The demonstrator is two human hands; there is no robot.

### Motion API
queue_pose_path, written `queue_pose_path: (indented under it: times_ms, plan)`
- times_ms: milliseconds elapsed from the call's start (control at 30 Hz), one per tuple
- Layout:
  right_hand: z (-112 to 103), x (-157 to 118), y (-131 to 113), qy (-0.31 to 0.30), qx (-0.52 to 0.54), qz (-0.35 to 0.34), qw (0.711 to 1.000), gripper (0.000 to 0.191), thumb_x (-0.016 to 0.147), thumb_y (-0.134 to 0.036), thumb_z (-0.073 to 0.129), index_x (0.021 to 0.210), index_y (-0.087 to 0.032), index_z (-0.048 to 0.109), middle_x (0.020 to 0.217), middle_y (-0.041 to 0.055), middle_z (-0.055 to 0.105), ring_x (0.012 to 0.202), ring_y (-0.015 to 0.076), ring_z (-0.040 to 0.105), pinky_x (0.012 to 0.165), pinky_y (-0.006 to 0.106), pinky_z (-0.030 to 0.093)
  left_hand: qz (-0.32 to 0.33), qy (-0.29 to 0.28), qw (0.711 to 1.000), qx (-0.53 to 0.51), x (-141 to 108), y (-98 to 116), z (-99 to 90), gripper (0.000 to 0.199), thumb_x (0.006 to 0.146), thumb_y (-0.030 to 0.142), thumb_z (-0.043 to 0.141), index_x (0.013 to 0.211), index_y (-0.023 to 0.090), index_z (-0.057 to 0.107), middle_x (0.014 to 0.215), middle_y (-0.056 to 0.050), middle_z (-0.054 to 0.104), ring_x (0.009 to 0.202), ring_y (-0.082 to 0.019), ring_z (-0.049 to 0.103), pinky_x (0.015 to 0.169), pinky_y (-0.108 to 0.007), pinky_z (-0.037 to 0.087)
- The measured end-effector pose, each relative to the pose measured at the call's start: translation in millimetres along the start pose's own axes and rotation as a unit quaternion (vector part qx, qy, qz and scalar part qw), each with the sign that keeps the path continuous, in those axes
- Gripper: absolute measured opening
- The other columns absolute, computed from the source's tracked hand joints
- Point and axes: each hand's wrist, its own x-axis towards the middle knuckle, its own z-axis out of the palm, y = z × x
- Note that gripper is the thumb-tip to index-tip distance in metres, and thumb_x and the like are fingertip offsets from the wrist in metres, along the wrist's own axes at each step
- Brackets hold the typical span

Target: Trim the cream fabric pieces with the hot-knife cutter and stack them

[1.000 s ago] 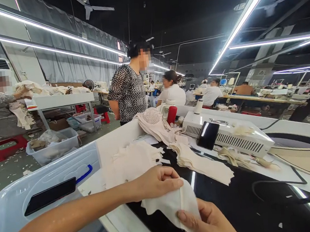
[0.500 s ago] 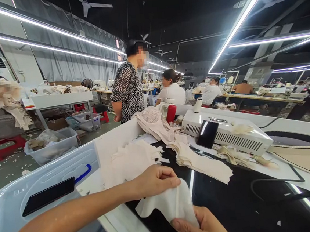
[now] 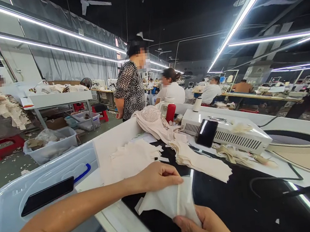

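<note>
Between my two hands a white fabric piece (image 3: 166, 199) with a raised seam is stretched above the black tabletop (image 3: 222, 205). My left hand (image 3: 161, 176) pinches its upper edge between thumb and fingers. Lower down, my right hand (image 3: 198, 224) grips the bottom right part, thumb on top. A stack of cream fabric pieces (image 3: 201, 161) lies just beyond my hands, and another pale pile (image 3: 134, 157) is behind my left hand.
A blue plastic lid (image 3: 11, 201) with a dark phone (image 3: 48, 195) is at the left. A white vented machine (image 3: 228, 132), a second phone (image 3: 207, 132) and a visor (image 3: 299, 148) stand behind. A person (image 3: 130, 91) stands beyond the partition.
The fabric between my hands is pulled flatter, its left flap now more taut. Both hands keep their hold. At the far left, a seated person has shifted and another head shows.
</note>
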Motion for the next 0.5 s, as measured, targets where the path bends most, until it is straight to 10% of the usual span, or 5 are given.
queue_pose_path:
  times_ms: [133, 267, 400, 500]
  plan:
    - [-30.7, 9.2, 10.4, 0.087, -0.090, -0.023, 0.992, 0.060, 0.088, -0.079, 0.054, 0.071, -0.022, 0.062, 0.051, -0.0048, 0.046, 0.051, 0.0129, 0.047, 0.056, 0.026, 0.039, 0.123, 0.038, 0.970, 0.207, 7.0, 20.3, -9.0, 0.026, 0.106, 0.041, 0.059, 0.101, 0.023, 0.077, 0.095, -0.001, 0.075, 0.087, -0.017, 0.065, 0.079, -0.025, 0.041]
    - [-64.7, 15.9, 30.9, 0.191, -0.177, -0.079, 0.962, 0.042, 0.094, -0.060, 0.053, 0.089, -0.025, 0.074, 0.076, 0.0031, 0.074, 0.066, 0.0207, 0.068, 0.065, 0.030, 0.054, 0.237, -0.010, 0.855, 0.461, 4.9, 13.3, 7.7, 0.035, 0.112, 0.048, 0.047, 0.108, 0.028, 0.076, 0.085, -0.002, 0.072, 0.074, -0.016, 0.063, 0.057, -0.028, 0.029]
    - [-76.2, 16.5, 59.7, 0.258, -0.320, -0.142, 0.900, 0.038, 0.101, -0.035, 0.042, 0.115, -0.028, 0.076, 0.114, 0.0047, 0.081, 0.103, 0.0234, 0.078, 0.087, 0.033, 0.062, 0.351, -0.033, 0.797, 0.490, 3.0, -26.2, 46.1, 0.040, 0.104, 0.061, 0.059, 0.104, 0.023, 0.073, 0.097, -0.003, 0.077, 0.084, -0.019, 0.066, 0.062, -0.032, 0.037]
    - [-79.0, 15.2, 74.6, 0.280, -0.454, -0.172, 0.828, 0.042, 0.100, -0.021, 0.040, 0.121, -0.030, 0.074, 0.110, 0.0030, 0.081, 0.093, 0.0199, 0.080, 0.069, 0.028, 0.062, 0.360, -0.024, 0.805, 0.470, 4.0, -49.0, 66.9, 0.045, 0.105, 0.063, 0.057, 0.107, 0.021, 0.072, 0.108, -0.002, 0.078, 0.091, -0.018, 0.068, 0.071, -0.033, 0.044]
